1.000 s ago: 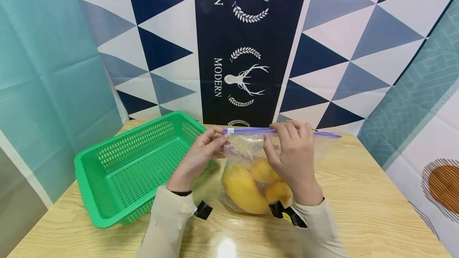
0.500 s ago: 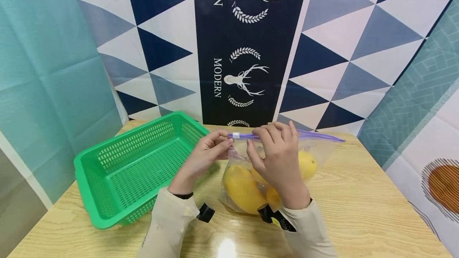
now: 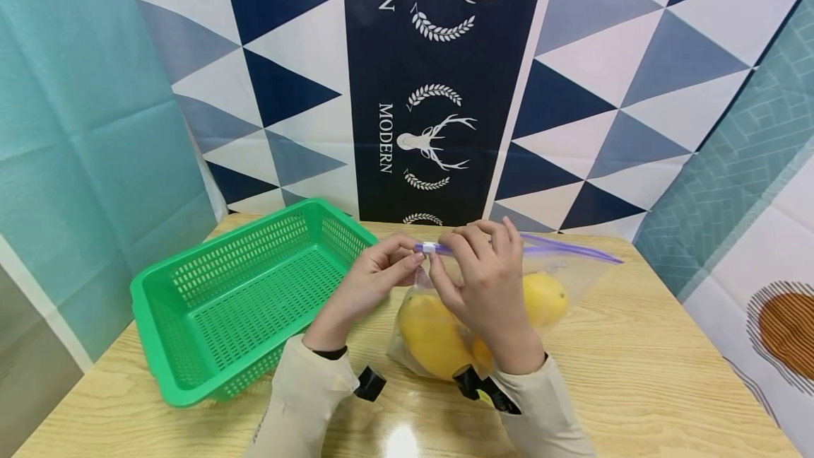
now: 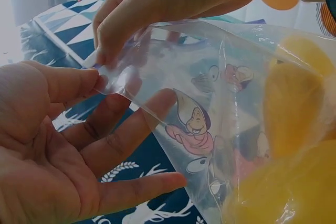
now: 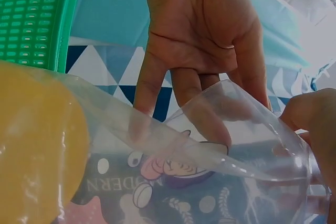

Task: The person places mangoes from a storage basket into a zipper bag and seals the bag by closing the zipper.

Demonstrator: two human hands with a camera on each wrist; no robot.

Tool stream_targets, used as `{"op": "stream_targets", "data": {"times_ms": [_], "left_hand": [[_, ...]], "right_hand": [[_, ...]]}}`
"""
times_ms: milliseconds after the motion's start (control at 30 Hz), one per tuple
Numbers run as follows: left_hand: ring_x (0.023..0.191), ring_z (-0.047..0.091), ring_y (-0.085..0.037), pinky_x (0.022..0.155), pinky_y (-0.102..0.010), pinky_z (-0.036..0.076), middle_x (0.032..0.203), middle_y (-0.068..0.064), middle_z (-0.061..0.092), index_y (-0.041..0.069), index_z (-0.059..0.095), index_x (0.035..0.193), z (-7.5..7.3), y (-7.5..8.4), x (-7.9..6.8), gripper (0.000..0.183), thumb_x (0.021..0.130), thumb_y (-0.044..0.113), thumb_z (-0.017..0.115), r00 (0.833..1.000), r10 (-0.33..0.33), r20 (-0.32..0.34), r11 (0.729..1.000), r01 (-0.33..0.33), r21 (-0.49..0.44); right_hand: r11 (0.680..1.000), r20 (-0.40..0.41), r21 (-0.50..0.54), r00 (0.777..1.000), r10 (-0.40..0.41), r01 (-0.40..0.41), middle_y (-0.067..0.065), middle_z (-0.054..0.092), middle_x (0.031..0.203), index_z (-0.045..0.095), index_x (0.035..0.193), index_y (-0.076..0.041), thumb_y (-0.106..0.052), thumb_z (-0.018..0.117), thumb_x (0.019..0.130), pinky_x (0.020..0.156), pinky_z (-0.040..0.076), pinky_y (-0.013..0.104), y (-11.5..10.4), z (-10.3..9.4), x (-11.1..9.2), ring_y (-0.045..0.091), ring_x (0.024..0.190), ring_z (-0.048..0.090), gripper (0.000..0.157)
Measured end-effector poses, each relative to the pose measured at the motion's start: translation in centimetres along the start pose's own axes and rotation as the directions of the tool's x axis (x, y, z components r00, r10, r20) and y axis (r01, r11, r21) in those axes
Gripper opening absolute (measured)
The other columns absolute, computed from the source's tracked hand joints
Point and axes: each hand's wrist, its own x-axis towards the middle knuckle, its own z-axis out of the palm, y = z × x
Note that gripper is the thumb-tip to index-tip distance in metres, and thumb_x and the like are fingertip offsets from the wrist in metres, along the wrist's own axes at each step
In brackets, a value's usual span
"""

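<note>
A clear slider zip bag (image 3: 591, 267) with a purple zip strip stands on the table, holding several yellow mangoes (image 3: 435, 338). My left hand (image 3: 375, 274) pinches the bag's upper left corner between thumb and forefinger; in the left wrist view that hand's (image 4: 58, 156) other fingers spread beside the plastic. Close against it, my right hand (image 3: 486, 288) pinches the zip strip by the white slider (image 3: 429, 247). Another mango (image 3: 545, 299) shows right of this hand, which hides the fruit in the middle. Cartoon prints (image 4: 194, 121) mark the bag's side.
A green plastic basket (image 3: 152, 331) with perforated walls sits left of the bag, nothing visible inside it. The wooden table (image 3: 661, 373) ends at a patterned cloth backdrop (image 3: 445, 55). A small black device (image 3: 370, 384) sits at my left wrist.
My right hand has moved left along the zip strip towards my left hand, uncovering a mango on the right. The left hand and the slider have shifted slightly right and down.
</note>
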Motion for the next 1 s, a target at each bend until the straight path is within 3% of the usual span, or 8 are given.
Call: {"op": "stream_targets", "data": {"times_ms": [300,467,800,1000], "left_hand": [[0.086,0.064,-0.012,0.085,-0.038,0.057,0.096,-0.006,0.064,-0.008,0.059,0.113,0.21,0.57,-0.21,0.02,0.105,0.007,0.049,0.998,0.036,0.059,0.998,-0.039,0.046],[0.09,0.066,-0.013,0.087,-0.039,0.057,0.103,-0.012,0.064,-0.008,0.059,0.112,0.26,0.79,-0.27,0.021,0.105,0.009,0.048,0.995,0.048,0.089,0.997,-0.053,0.059],[0.092,0.066,-0.014,0.087,-0.038,0.057,0.099,-0.012,0.064,-0.006,0.063,0.107,0.31,0.95,-0.57,0.018,0.104,0.007,0.051,0.991,0.082,0.102,0.991,-0.092,0.099],[0.098,0.068,-0.017,0.087,-0.039,0.057,0.1,-0.013,0.064,-0.005,0.062,0.106,0.54,0.92,-0.59,0.018,0.104,0.009,0.051,0.986,0.112,0.123,0.991,-0.12,0.065]], "right_hand": [[0.999,-0.085,0.017,0.995,-0.05,0.052,0.013,0.068,0.084,0.068,0.086,-0.002,-0.017,0.059,0.087,0.08,0.037,0.057,-0.05,-0.09,0.26,0.039,0.086,0.054,0.018],[0.997,-0.098,0.023,0.993,-0.072,0.075,0.013,0.068,0.084,0.068,0.085,-0.002,-0.019,0.06,0.087,0.076,0.037,0.054,-0.14,-0.25,0.33,0.038,0.084,0.054,0.019],[0.994,-0.128,0.022,0.987,-0.1,0.103,0.013,0.066,0.084,0.067,0.082,-0.003,-0.016,0.06,0.087,0.073,0.038,0.052,-0.65,-0.43,0.55,0.038,0.082,0.055,0.017],[0.994,-0.134,0.012,0.985,-0.109,0.112,0.013,0.067,0.084,0.068,0.082,-0.002,-0.015,0.059,0.087,0.073,0.037,0.053,-0.89,-0.5,0.48,0.039,0.083,0.055,0.016]]}}
